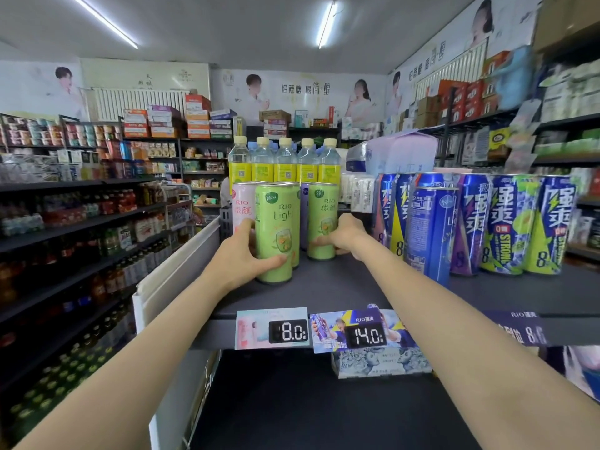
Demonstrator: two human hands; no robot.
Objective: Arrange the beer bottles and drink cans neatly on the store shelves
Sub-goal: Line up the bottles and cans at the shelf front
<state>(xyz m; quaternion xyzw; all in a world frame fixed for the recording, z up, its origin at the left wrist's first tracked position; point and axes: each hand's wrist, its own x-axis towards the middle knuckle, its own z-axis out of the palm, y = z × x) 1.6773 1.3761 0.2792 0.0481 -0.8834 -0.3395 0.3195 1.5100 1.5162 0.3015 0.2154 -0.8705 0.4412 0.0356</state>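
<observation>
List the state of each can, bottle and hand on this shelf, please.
left hand: grips front green can
front green can: upright, held
right hand: grips second green can
second green can: upright, held
pink can: upright, behind
blue cans: upright, crowded
bottles: upright, capped, in a row

Front green can [274, 233]: "New!", "RIO Light"
Pink can [243, 203]: "RIO"
Left price tag [272, 328]: "8.0"
Right price tag [357, 331]: "RIO", "14.0"
Blue-green cans [506, 225]: "STRONG", "8"

Upright green cans [276, 232] on shelf [341, 287]
</observation>
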